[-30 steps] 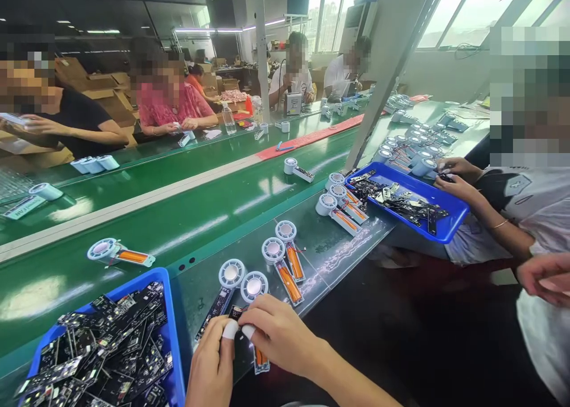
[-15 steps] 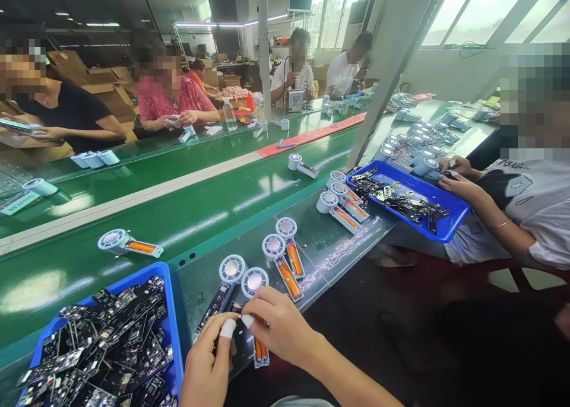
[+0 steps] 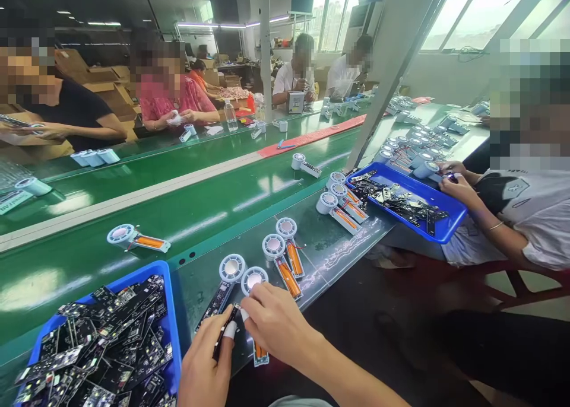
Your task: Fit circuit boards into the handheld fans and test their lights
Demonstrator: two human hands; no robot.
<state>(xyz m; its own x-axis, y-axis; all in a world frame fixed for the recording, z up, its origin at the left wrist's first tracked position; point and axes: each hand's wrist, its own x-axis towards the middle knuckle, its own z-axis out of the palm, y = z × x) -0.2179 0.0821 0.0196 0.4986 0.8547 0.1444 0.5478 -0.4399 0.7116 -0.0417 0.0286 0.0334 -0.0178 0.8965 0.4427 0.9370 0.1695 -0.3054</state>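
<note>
My left hand [image 3: 202,359] grips a narrow black circuit board [image 3: 225,333] between thumb and fingers, its thumb tip wrapped in white. Close against the board's upper end, my right hand [image 3: 278,321] pinches something too small to make out; white covers one of its fingertips too. Beneath that hand lies a light-blue handheld fan [image 3: 255,280], its open handle partly hidden and an orange battery showing at the lower end. Just left of it rests another fan [image 3: 232,268] with a black board in its handle. Two fans with orange batteries, including the nearer one [image 3: 273,247], lie to the right.
A blue tray [image 3: 174,318] heaped with black circuit boards stands at the left. On the green conveyor belt [image 3: 214,199] lie separate fans, one [image 3: 122,235] with an orange battery. At right, a co-worker's hands [image 3: 454,181] work beside another blue tray [image 3: 454,229]. Other people sit across the belt.
The circuit board in my left hand has tilted more upright, showing more of its length. My right hand stays close to its end. Fans on the belt have shifted slightly right.
</note>
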